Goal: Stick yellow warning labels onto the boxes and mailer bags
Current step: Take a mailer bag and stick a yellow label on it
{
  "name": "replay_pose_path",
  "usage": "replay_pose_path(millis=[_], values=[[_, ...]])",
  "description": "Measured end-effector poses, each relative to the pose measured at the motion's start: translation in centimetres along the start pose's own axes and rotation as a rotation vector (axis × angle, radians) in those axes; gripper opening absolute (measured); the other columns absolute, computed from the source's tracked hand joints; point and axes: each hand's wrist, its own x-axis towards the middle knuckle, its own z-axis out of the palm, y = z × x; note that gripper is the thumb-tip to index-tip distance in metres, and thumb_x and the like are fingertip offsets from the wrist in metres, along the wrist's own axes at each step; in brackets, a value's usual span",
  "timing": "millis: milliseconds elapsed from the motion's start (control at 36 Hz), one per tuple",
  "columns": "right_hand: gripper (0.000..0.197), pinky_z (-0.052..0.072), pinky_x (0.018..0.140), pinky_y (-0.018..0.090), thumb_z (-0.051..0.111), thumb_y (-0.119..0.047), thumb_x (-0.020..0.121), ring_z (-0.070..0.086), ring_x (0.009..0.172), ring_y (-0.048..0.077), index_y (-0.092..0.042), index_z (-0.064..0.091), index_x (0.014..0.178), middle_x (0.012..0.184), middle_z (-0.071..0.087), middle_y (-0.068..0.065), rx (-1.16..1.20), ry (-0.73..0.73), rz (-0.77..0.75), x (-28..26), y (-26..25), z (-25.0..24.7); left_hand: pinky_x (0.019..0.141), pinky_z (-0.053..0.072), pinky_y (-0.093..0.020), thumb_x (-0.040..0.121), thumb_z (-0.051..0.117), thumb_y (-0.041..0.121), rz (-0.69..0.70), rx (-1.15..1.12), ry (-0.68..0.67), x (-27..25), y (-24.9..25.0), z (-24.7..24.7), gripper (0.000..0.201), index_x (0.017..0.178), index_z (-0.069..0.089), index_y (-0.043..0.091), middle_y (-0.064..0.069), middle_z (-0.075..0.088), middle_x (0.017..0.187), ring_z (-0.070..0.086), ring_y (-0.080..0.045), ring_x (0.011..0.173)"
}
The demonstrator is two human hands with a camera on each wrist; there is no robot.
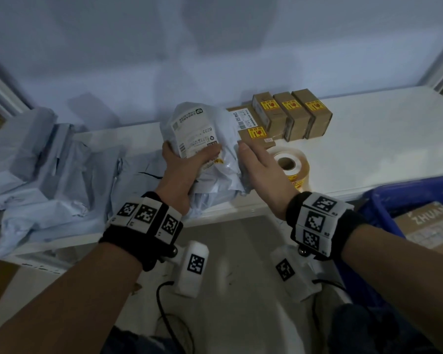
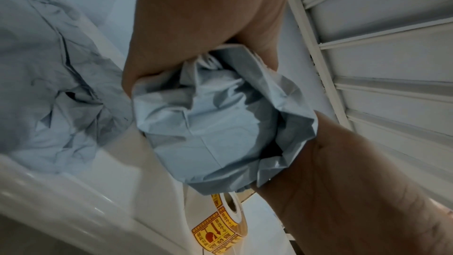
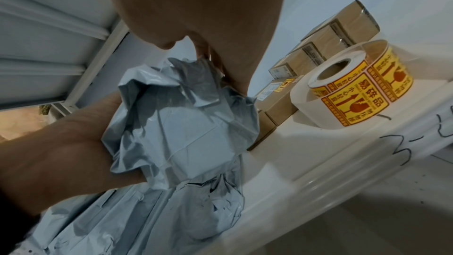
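Parcel packing or dispatch station. Evidence: white worktop (image 1: 368, 139) carried taped cardboard boxes (image 1: 292, 116) bearing yellow labels, crumpled grey mailer bags (image 1: 49, 175), a roll of warning labels (image 3: 353, 84); blue crate (image 1: 394, 208) of cartons stood beside.

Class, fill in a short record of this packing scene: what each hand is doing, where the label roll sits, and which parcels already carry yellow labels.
left hand: grips the mailer bag
right hand: flat against the bag's right side, fingers straight
label roll: on the shelf, right of the bag
labelled: three small boxes, flat box
unlabelled pile: grey bags at left
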Motion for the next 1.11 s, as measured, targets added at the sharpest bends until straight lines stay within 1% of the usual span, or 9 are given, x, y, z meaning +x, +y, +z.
replay_pose_path(millis=[194, 417, 472, 611, 694, 778, 917, 1056, 1111], values=[[0.035, 0.036, 0.11, 0.042, 0.037, -0.042, 0.103, 0.053, 0.115, 0.016, -0.022, 0.052, 0.128, 0.121, 0.06, -0.001, -0.063, -0.076, -0.007, -0.2, -0.1, 0.1, 0.056, 0.055, -0.022, 0.079, 0.082, 0.024, -0.038, 0.012, 0.044, 1.4, -0.4, -0.4, 0.083, 0.144, 0.03, 0.021, 0.0, 0.061, 0.107, 0.066, -0.012, 0.088], [0.043, 0.029, 0.095, 0.025, 0.032, -0.038, 0.106, 0.051, 0.119, 0.025, -0.009, 0.052, 0.13, 0.131, 0.057, 0.013, -0.158, -0.176, 0.049, 0.1, 0.3, 0.7, 0.081, 0.057, -0.037, 0.077, 0.084, 0.028, -0.109, 0.02, 0.03, 2.3, -2.1, -1.8, 0.083, 0.142, 0.032, 0.023, -0.005, 0.061, 0.12, 0.065, -0.021, 0.103], [0.039, 0.034, 0.101, 0.03, 0.033, -0.037, 0.105, 0.054, 0.109, 0.027, -0.009, 0.056, 0.121, 0.122, 0.061, 0.014, -0.143, -0.163, 0.029, 0.6, 0.3, 1.3, 0.091, 0.056, -0.043, 0.074, 0.086, 0.029, -0.094, -0.011, 0.038, 2.5, -2.3, -2.0, 0.088, 0.143, 0.031, 0.023, -0.006, 0.061, 0.125, 0.066, -0.024, 0.107], [0.041, 0.038, 0.099, 0.044, 0.037, -0.028, 0.105, 0.054, 0.109, 0.036, 0.007, 0.052, 0.119, 0.12, 0.057, 0.027, -0.097, -0.159, -0.062, 1.7, -0.3, 2.6, 0.077, 0.058, -0.035, 0.079, 0.082, 0.024, -0.026, -0.061, 0.06, 3.1, -1.6, -3.3, 0.086, 0.146, 0.027, 0.026, -0.005, 0.061, 0.124, 0.067, -0.02, 0.105], [0.041, 0.041, 0.095, 0.05, 0.038, -0.03, 0.103, 0.056, 0.091, 0.027, 0.008, 0.053, 0.107, 0.107, 0.059, 0.028, -0.084, -0.17, -0.104, 2.3, -0.7, 3.8, 0.073, 0.057, -0.034, 0.082, 0.08, 0.024, -0.025, -0.068, 0.06, 3.1, -1.3, -4.3, 0.089, 0.149, 0.023, 0.026, -0.005, 0.062, 0.123, 0.067, -0.019, 0.103], [0.043, 0.039, 0.094, 0.04, 0.037, -0.028, 0.105, 0.055, 0.11, 0.038, 0.011, 0.051, 0.12, 0.12, 0.056, 0.03, -0.1, -0.202, -0.086, 2.6, 0.0, 4.9, 0.075, 0.057, -0.035, 0.083, 0.079, 0.023, -0.045, -0.062, 0.094, 3.1, -1.4, -5.2, 0.083, 0.147, 0.027, 0.023, -0.007, 0.061, 0.124, 0.067, -0.021, 0.104], [0.045, 0.038, 0.088, 0.033, 0.036, -0.03, 0.106, 0.054, 0.112, 0.038, 0.009, 0.052, 0.12, 0.121, 0.058, 0.028, -0.076, -0.237, -0.079, 3.0, 0.3, 6.7, 0.064, 0.058, -0.031, 0.081, 0.08, 0.023, -0.032, -0.013, 0.136, 4.0, -1.8, -7.2, 0.072, 0.139, 0.037, 0.019, -0.007, 0.065, 0.12, 0.069, -0.02, 0.097], [0.043, 0.039, 0.102, 0.037, 0.035, -0.041, 0.104, 0.056, 0.114, 0.031, -0.006, 0.054, 0.121, 0.122, 0.061, 0.016, -0.107, -0.293, -0.02, 3.6, 1.2, 8.9, 0.073, 0.062, -0.04, 0.06, 0.093, 0.038, -0.092, -0.026, 0.124, 5.0, -2.9, -9.5, 0.115, 0.153, 0.027, 0.021, -0.01, 0.062, 0.13, 0.069, -0.027, 0.104], [0.043, 0.04, 0.101, 0.038, 0.034, -0.043, 0.104, 0.057, 0.112, 0.031, -0.009, 0.055, 0.118, 0.12, 0.062, 0.014, -0.133, -0.309, -0.006, 3.8, 1.8, 9.5, 0.076, 0.062, -0.042, 0.063, 0.092, 0.037, -0.119, -0.023, 0.117, 4.9, -3.2, -10.0, 0.109, 0.151, 0.03, 0.021, -0.01, 0.063, 0.13, 0.069, -0.028, 0.106]])
